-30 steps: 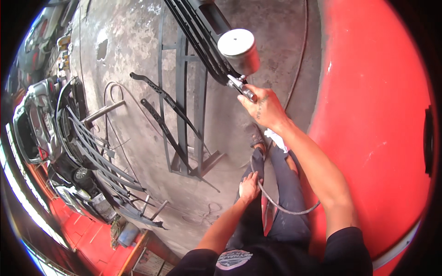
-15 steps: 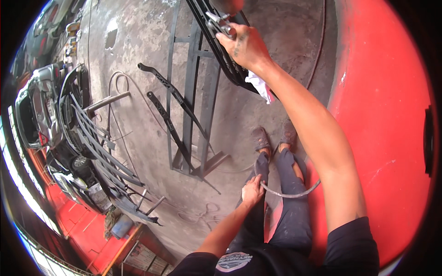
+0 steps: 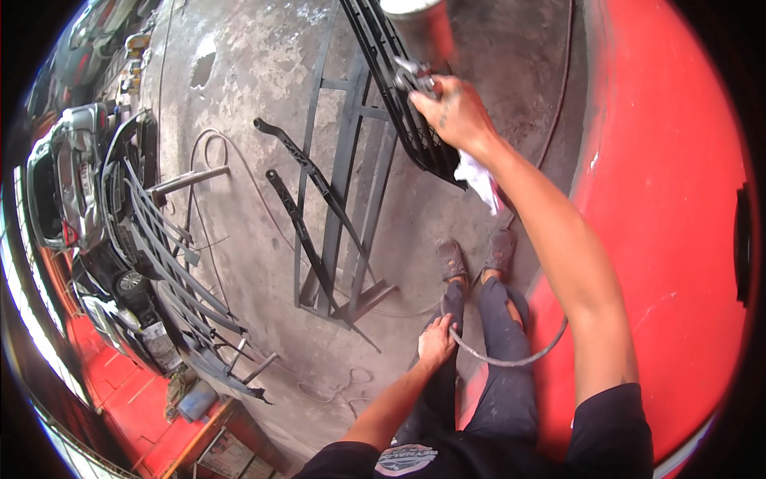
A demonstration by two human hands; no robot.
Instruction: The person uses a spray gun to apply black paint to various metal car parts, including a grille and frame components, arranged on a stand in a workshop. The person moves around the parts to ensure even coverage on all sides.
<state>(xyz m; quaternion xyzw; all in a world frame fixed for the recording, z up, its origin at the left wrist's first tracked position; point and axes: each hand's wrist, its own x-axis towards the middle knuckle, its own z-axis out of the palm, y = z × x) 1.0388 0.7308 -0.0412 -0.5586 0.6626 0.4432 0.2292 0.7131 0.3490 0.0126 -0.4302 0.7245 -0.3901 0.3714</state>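
My right hand (image 3: 459,116) is closed round a spray gun (image 3: 415,78), held out over a long black slatted panel (image 3: 381,60). A blurred reddish cup (image 3: 423,30) with a pale lid tops the gun. Beside the right wrist, a white cloth (image 3: 477,180) hangs near the panel's lower end; what holds it is hidden. My left hand (image 3: 436,342) is closed on a grey hose (image 3: 511,363) at my thigh, and the hose loops to the right. Two black wiper arms (image 3: 299,227) rest on a dark metal stand (image 3: 339,144) left of the panel.
A large red painted surface (image 3: 662,199) runs close along my right. Several dark curved strips (image 3: 171,259) sit on a rack with jutting bars at left. Thin hose (image 3: 211,136) lies on the concrete floor (image 3: 247,72). Damaged cars (image 3: 76,176) stand farther left.
The view has shifted, so the floor things appear lower. My right hand and the spray gun appear lower and farther right, and more of the cup shows. My left hand keeps its grip.
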